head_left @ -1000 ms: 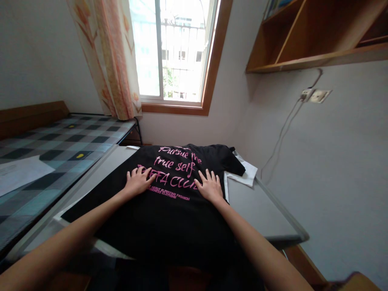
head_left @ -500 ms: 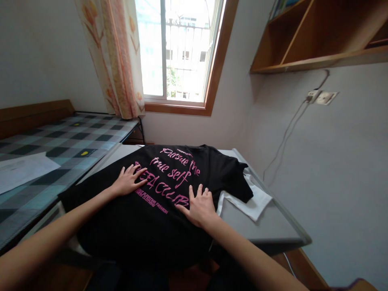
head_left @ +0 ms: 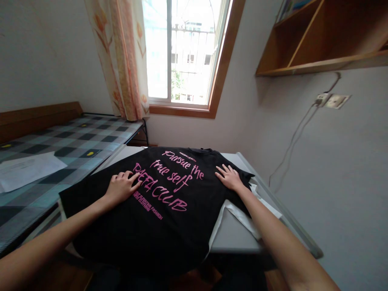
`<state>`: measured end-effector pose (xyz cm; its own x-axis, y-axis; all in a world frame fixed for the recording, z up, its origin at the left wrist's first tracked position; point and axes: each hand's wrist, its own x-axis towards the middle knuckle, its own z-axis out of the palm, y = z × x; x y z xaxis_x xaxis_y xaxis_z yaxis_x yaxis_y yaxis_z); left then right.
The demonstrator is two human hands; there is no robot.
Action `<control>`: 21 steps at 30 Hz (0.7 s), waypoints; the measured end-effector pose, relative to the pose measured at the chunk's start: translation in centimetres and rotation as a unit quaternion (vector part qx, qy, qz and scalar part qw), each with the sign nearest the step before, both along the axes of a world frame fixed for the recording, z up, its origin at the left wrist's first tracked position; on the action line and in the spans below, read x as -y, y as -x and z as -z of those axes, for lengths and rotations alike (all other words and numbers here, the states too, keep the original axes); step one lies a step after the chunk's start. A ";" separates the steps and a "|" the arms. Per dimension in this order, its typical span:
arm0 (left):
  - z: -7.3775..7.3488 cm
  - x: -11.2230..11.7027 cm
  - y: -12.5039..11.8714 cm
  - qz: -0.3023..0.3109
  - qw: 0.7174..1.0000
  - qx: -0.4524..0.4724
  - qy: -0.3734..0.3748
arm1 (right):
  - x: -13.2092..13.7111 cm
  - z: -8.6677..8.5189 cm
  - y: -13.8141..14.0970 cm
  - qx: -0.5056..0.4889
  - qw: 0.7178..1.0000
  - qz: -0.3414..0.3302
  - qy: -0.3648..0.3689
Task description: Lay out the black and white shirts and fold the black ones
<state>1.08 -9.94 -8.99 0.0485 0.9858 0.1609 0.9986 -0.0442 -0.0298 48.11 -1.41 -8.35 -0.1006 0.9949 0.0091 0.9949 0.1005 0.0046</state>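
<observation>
A black T-shirt (head_left: 178, 226) with pink lettering lies spread over a grey table (head_left: 239, 236), its lower hem at the near edge. My left hand (head_left: 123, 186) rests on the shirt at the left of the lettering, fingers a little bent and apart. Up near the right shoulder, my right hand (head_left: 228, 176) lies on the fabric with its fingers spread. Neither hand holds anything. Under the black shirt lies a white cloth (head_left: 239, 214), which shows along the right side and below the right sleeve. My right forearm covers part of that sleeve.
To the left is a bed with a checked cover (head_left: 100, 135) and a sheet of paper (head_left: 30, 169) on it. A wooden shelf (head_left: 303, 66) hangs at upper right, above a wall socket (head_left: 330, 100) with a cord. Behind the table are a window and a curtain (head_left: 124, 60).
My right hand has moved from the lettering up and right to the shirt's shoulder. The right sleeve now lies further out and flatter, covering more of the white cloth. My left hand has shifted slightly nearer.
</observation>
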 end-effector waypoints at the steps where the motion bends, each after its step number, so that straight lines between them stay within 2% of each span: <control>1: 0.1 0.5 -0.5 -0.027 1.000 0.001 0.012 | 0.0 0.4 -0.3 -0.006 1.000 0.007 0.001; 4: 0.8 1.4 -1.4 -0.055 0.997 0.021 0.052 | 1.0 1.3 -0.4 -0.009 1.000 0.017 -0.009; 7: 1.4 1.1 -0.9 -0.027 0.998 0.030 0.050 | 3.3 1.5 -0.4 0.003 1.000 0.024 -0.019; 10: 1.4 -0.5 0.4 0.032 0.998 0.028 0.035 | 7.2 1.5 -0.5 0.029 0.998 0.052 -0.030; 13: 0.8 -3.2 1.5 0.116 0.992 0.028 0.044 | 12.1 1.6 -0.2 0.059 0.994 0.076 -0.045; 15: 0.1 -5.0 1.7 0.172 0.983 0.020 0.060 | 14.8 1.4 0.0 0.072 0.993 0.073 -0.062; 17: -0.6 -6.3 1.2 0.204 0.976 0.001 0.073 | 16.3 0.9 0.1 0.073 0.992 0.059 -0.083; 19: -1.1 -6.5 0.2 0.191 0.979 -0.026 0.066 | 16.4 0.3 0.0 0.068 0.992 0.033 -0.104; 21: -1.4 -5.6 -0.9 0.115 0.992 -0.046 0.031 | 15.2 -0.3 -0.2 0.062 0.990 -0.007 -0.124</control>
